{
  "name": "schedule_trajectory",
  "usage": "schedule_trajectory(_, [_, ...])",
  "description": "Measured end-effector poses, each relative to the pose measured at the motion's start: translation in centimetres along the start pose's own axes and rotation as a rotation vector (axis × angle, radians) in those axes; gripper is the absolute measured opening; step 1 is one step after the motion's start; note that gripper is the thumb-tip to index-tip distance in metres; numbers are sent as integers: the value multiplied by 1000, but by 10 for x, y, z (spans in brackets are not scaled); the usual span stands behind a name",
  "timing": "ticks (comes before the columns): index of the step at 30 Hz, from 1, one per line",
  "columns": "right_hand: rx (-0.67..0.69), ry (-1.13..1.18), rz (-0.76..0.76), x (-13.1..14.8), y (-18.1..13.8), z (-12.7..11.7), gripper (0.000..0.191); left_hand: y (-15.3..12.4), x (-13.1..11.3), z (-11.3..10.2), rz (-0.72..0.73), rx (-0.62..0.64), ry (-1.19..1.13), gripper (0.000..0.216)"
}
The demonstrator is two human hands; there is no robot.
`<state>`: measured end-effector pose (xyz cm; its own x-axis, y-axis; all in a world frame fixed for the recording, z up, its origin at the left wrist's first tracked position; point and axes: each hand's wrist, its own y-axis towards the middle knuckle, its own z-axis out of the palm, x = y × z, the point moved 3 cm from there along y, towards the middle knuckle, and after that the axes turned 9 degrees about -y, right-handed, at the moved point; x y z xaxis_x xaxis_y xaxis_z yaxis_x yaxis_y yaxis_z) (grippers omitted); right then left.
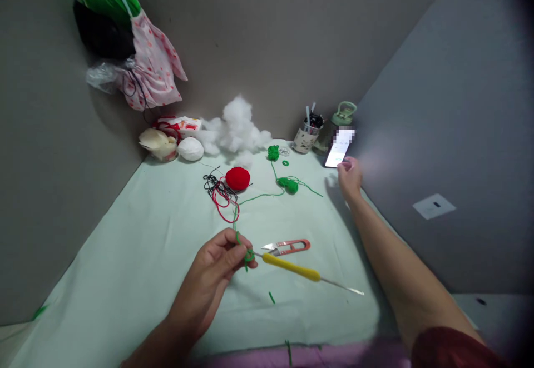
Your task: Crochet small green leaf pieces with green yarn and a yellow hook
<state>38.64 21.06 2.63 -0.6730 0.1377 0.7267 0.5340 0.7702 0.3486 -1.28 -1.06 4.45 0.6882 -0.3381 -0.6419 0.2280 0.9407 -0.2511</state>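
Green yarn (249,255) is pinched in the left hand (214,265) above the table (125,273); a yellow-handled hook (292,268) projects from it, snips (301,244) just beyond; the right hand (351,178) has fingers at the phone (339,150), grip unclear; red ball (237,179) and white stuffing (240,126) lie farther back.

Upper left: pink spotted bag (152,68) hanging, black bag (100,31) against it, clear plastic (102,77) under that. Back of table: red-and-white packet (187,125), white ball (191,149) in front, white stuffing (240,126) heaped to its right. Red yarn ball (237,179) further forward, tangled black yarn (211,182) beside it. Patterned cup (306,140) next to green-lidded bottle (342,115). White plate (434,206) on right wall.
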Motion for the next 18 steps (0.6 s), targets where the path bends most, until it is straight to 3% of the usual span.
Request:
schedule_trajectory(3, [256, 118, -127, 36, -55, -1, 25, 3, -3, 0, 16, -15, -109, 24])
schedule_trajectory(7, [549, 251, -319, 99, -151, -22, 26, 3, -2, 6, 26, -18, -181, 30])
schedule_trajectory(11, [781, 473, -613, 149, -240, -59, 45, -7, 2, 15, 53, 6, -203, 31])
schedule_trajectory(15, [646, 516, -614, 160, -289, -75, 21, -23, 5, 21, 74, 76, -133, 23])
schedule_trajectory(18, [581, 623, -527, 157, -307, -74, 22, -32, 6, 23, 77, 133, -64, 17])
